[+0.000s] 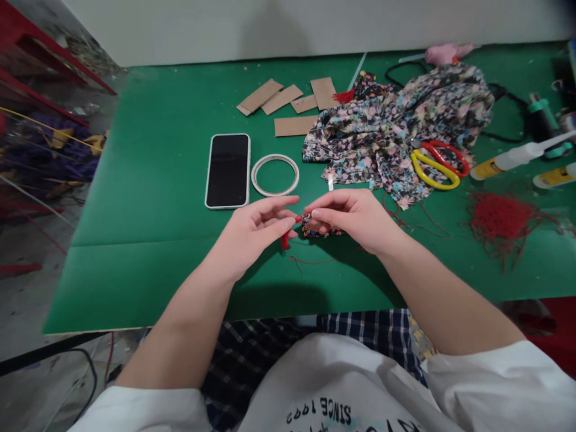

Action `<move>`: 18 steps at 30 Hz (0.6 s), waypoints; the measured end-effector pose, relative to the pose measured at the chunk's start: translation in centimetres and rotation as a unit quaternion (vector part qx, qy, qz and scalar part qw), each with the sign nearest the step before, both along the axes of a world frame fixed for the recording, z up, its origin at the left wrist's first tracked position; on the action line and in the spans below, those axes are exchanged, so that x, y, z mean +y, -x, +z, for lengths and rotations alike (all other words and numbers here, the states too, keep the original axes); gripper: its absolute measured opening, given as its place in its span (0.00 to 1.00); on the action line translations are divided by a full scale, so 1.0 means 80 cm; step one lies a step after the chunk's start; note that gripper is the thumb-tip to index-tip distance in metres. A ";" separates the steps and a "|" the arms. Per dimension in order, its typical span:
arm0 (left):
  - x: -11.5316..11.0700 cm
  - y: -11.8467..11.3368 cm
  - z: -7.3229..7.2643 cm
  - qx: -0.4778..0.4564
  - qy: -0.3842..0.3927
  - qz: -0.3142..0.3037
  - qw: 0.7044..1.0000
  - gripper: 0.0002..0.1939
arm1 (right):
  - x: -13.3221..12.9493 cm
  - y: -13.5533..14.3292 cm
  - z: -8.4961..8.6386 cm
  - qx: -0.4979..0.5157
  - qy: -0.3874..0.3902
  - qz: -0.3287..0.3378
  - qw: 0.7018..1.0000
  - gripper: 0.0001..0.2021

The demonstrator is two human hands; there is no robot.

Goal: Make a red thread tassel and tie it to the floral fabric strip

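Low over the green table, my left hand [252,237] pinches a short red tassel [285,240] between thumb and fingertips. My right hand [355,217] is closed by thumb and forefinger on the top of a small floral fabric piece [321,231], its lower edge showing under the fingers. Both sets of fingertips nearly meet where tassel and fabric piece join; the join itself is too small to make out. A loose red thread [312,262] lies on the table just below. Beyond the hands sits a roll of white tape [275,175].
A phone [228,171] lies left of the tape. Behind are cardboard strips [294,126] and crumpled floral cloth [400,114], with red-and-yellow scissors [434,170] on it. To the right are a red thread heap [501,219], glue bottles [504,162] and a green-black tool [542,123].
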State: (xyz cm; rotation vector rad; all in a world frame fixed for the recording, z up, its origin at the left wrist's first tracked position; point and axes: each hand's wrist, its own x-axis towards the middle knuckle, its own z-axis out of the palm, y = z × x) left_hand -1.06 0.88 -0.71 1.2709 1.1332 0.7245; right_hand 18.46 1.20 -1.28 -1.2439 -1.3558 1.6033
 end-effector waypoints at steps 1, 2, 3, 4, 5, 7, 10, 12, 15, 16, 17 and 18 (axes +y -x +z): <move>0.001 0.000 -0.001 -0.017 0.029 -0.008 0.999 0.19 | 0.000 0.000 0.000 0.002 -0.001 0.000 1.000 0.09; 0.002 0.000 -0.003 -0.030 0.053 -0.017 0.998 0.18 | 0.000 0.000 0.000 0.004 -0.002 0.002 1.000 0.09; 0.002 0.000 -0.004 -0.037 0.071 -0.027 0.996 0.17 | 0.000 0.000 0.000 0.006 -0.003 0.005 1.000 0.09; 0.002 0.000 -0.005 -0.039 0.082 -0.037 0.995 0.16 | 0.000 0.000 0.000 0.006 -0.005 0.009 1.000 0.09; 0.003 0.000 -0.007 -0.036 0.087 -0.047 0.994 0.16 | 0.000 0.000 0.000 0.007 -0.006 0.011 1.000 0.09; 0.003 0.000 -0.009 -0.019 0.079 -0.066 0.994 0.15 | 0.000 0.000 0.000 0.009 -0.006 0.011 1.000 0.09; 0.003 0.000 -0.010 0.024 0.047 -0.080 0.995 0.13 | 0.000 0.001 0.002 0.007 -0.005 0.003 1.000 0.09; 0.003 0.000 -0.009 0.059 0.021 -0.073 0.995 0.12 | 0.000 0.000 0.002 -0.009 -0.008 0.004 1.000 0.09; 0.002 -0.001 -0.004 0.101 -0.013 -0.057 0.993 0.12 | 0.002 -0.005 0.001 -0.056 -0.027 0.031 0.998 0.09; 0.002 -0.001 -0.001 0.112 -0.019 -0.054 0.992 0.12 | 0.003 -0.007 0.000 -0.079 -0.039 0.042 0.995 0.09; 0.001 -0.001 0.001 0.126 -0.023 -0.050 0.990 0.12 | 0.004 -0.009 -0.001 -0.104 -0.054 0.047 0.992 0.09; 0.000 -0.001 0.002 0.142 -0.027 -0.048 0.988 0.12 | 0.004 -0.010 -0.002 -0.128 -0.071 0.043 0.988 0.10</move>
